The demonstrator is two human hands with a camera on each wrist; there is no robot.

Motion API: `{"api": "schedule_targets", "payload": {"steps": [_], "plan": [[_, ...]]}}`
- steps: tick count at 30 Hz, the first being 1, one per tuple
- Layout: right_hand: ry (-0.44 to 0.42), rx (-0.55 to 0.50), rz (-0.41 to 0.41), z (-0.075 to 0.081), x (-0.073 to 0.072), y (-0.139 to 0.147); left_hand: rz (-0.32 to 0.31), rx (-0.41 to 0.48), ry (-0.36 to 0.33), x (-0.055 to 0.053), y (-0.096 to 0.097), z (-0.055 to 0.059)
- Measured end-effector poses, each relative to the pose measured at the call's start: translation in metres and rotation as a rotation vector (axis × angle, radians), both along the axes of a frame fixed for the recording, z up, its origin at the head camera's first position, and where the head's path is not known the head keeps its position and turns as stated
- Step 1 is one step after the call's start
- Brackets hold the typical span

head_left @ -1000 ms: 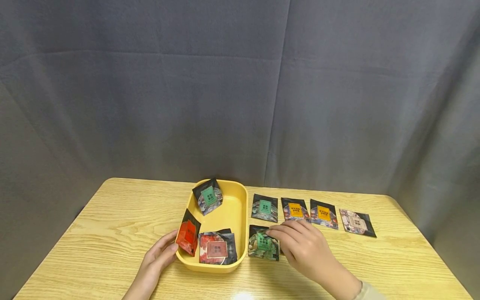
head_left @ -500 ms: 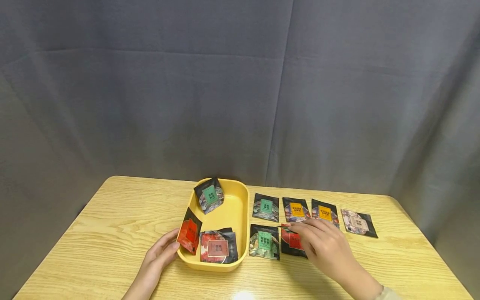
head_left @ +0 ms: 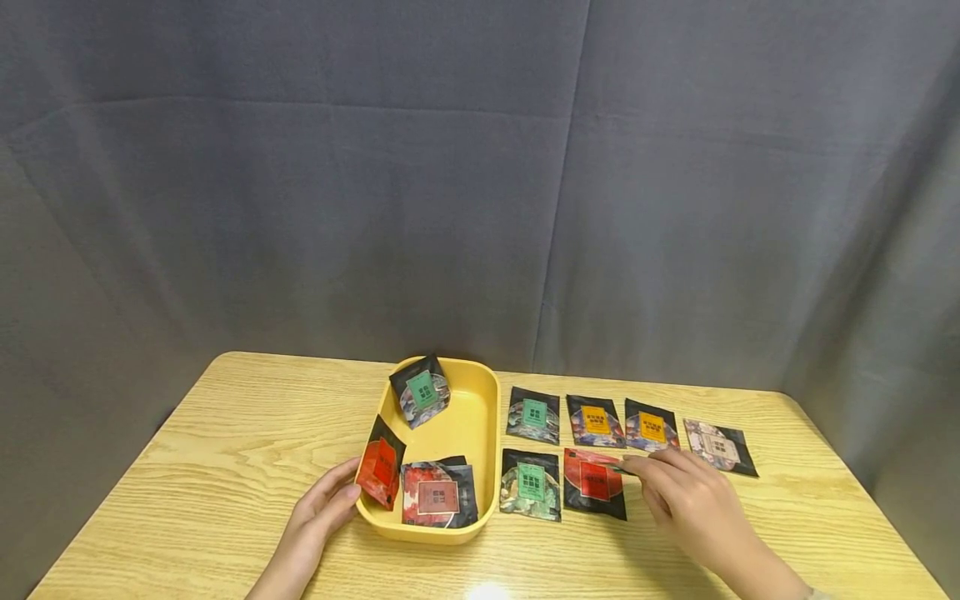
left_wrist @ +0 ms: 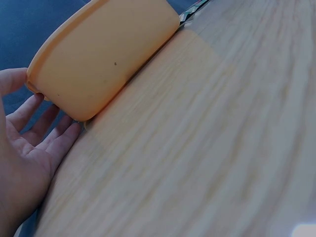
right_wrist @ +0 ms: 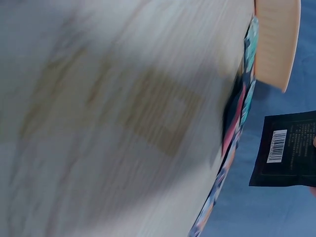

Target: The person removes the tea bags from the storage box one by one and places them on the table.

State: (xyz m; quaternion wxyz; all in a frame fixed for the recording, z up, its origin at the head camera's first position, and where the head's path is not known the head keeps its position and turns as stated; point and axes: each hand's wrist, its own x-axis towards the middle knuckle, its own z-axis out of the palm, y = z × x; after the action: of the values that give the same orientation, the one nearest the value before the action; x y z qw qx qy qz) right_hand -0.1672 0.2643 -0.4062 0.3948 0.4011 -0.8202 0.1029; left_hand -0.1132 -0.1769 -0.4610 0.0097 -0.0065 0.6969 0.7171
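Observation:
My right hand pinches a sachet, seen almost edge-on with a strip of green, above the right side of a red-and-black sachet in the front row. In the right wrist view the held sachet's black back shows a barcode; most of the hand falls outside that view. My left hand rests at the near left corner of a yellow tray, fingers extended against the outer wall and thumb at the rim. Inside the tray lie a green-label sachet, a red one and pink-label sachets.
Left of the red-and-black sachet lies a green-label sachet. A back row has another green-label sachet, two orange-label sachets and a pale one. The wooden table ends at a grey curtain.
My right hand has moved right with the pinched sachet, away from the green-label one, uncovering the red-and-black sachet. The left hand keeps its place at the tray.

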Motion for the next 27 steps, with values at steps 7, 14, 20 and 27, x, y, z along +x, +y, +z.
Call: {"api": "schedule_targets", "payload": {"steps": [7, 14, 20, 27], "plan": [[-0.08, 0.037, -0.058, -0.004, 0.001, 0.015, 0.003, 0.002, 0.002, 0.0, -0.001, 0.001], [-0.075, 0.044, -0.066, -0.006, -0.002, 0.026, 0.005, 0.003, -0.003, 0.0, -0.001, 0.001], [-0.08, 0.068, -0.112, -0.011, -0.005, 0.035, 0.007, 0.007, 0.002, 0.0, 0.0, 0.001], [-0.131, 0.112, -0.19, -0.015, -0.004, 0.045, 0.019, 0.016, -0.002, 0.0, 0.001, 0.001]]}}
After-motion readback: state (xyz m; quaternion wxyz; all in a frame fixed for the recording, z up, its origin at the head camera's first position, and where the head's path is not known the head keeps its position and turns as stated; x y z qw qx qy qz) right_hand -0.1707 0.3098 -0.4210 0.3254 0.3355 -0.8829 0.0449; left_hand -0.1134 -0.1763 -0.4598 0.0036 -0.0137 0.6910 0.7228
